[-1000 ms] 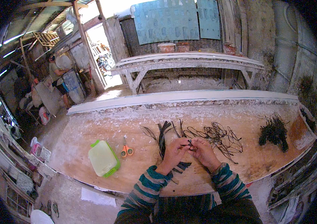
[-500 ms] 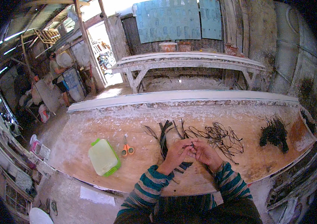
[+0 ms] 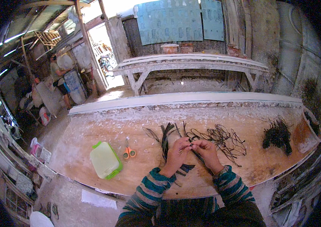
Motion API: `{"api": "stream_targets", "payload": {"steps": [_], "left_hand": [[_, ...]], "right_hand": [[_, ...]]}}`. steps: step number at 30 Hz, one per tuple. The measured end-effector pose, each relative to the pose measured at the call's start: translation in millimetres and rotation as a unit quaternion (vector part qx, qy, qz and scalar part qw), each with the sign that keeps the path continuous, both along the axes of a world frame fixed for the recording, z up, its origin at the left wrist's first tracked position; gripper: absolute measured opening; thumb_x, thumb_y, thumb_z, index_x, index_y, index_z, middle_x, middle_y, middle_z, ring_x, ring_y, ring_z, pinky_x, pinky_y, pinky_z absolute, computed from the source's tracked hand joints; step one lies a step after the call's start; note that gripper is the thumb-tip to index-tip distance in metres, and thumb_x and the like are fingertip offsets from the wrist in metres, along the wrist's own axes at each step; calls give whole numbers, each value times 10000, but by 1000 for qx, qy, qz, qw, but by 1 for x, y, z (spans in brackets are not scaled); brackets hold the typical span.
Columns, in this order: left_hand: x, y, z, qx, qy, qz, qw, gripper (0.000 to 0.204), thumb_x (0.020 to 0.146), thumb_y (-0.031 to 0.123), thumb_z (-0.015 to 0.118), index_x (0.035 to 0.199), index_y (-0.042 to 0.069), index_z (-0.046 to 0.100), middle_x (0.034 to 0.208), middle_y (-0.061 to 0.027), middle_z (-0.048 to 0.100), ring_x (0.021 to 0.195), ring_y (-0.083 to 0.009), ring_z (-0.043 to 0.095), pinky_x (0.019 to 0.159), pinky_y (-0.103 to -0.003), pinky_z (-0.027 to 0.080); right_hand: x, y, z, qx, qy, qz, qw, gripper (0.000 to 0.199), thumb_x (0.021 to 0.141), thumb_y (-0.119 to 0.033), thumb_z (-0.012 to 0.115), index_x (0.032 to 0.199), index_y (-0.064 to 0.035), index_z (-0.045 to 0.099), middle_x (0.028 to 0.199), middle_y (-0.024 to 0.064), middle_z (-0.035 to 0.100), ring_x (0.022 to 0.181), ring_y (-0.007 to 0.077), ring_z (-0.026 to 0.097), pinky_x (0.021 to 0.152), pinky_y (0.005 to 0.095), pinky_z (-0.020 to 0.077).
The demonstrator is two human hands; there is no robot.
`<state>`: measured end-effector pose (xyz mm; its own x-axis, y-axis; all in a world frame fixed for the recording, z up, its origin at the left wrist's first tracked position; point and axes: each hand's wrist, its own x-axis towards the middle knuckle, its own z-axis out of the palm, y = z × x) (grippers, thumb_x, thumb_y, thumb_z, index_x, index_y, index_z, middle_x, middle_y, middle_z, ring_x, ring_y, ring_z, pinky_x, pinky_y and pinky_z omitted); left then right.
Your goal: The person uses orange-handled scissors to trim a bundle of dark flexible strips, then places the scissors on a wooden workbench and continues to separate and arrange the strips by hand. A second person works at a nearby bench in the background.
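Note:
Over the middle of the wooden work table [image 3: 81,151], my left hand [image 3: 177,154] and my right hand [image 3: 208,154] are close together, both pinching a thin black strip [image 3: 190,144]. Its exact form between the fingertips is too small to make out. Beneath and beside my left hand lies a bundle of flat black strips [image 3: 164,142]. Loose, tangled black cord [image 3: 225,140] spreads out beyond my right hand. To the left of the strips rest scissors [image 3: 129,152] with orange handles, and beside them a lidded container [image 3: 105,160] with green clips.
A heap of knotted black cords [image 3: 277,136] sits at the table's right, near a tipped dusty bucket [image 3: 307,131]. A long white raised edge [image 3: 183,98] bounds the far side. Behind stands a white-crusted bench [image 3: 190,62]. A person [image 3: 59,72] stands at far left.
My hands have shifted from fingers bunched together to fingertips drawn slightly apart, with the strip pinched between them. A length of black strip now shows below my right hand.

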<state>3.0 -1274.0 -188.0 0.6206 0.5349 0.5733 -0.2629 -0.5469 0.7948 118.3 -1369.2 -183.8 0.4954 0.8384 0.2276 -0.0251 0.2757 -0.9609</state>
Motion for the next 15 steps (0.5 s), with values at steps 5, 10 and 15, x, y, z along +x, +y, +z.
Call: {"api": "stream_targets", "payload": {"steps": [5,10,15], "left_hand": [[3,-2,-2,-33,-24,-24,999,379,805,-18,574,1155,26,436,918,-72,567,876,-147,587,795,-266,481],[8,0,-10,-25,-34,-4,999,376,794,-11,594,1137,26,445,892,-68,576,866,-145,588,788,-267,484],[5,-2,0,-21,9,30,999,338,789,4,608,1096,35,471,862,-60,587,848,-131,586,729,-252,487]], "right_hand": [[2,1,-6,-13,-58,-34,998,93,829,-80,580,867,2,600,816,22,615,756,86,549,685,227,447],[10,8,-24,-11,-233,-106,967,121,826,-130,582,838,-10,570,741,54,576,712,141,549,657,280,442],[11,9,-26,8,-227,-86,970,124,840,-133,558,830,-11,539,786,57,562,737,147,534,672,278,432]]}}
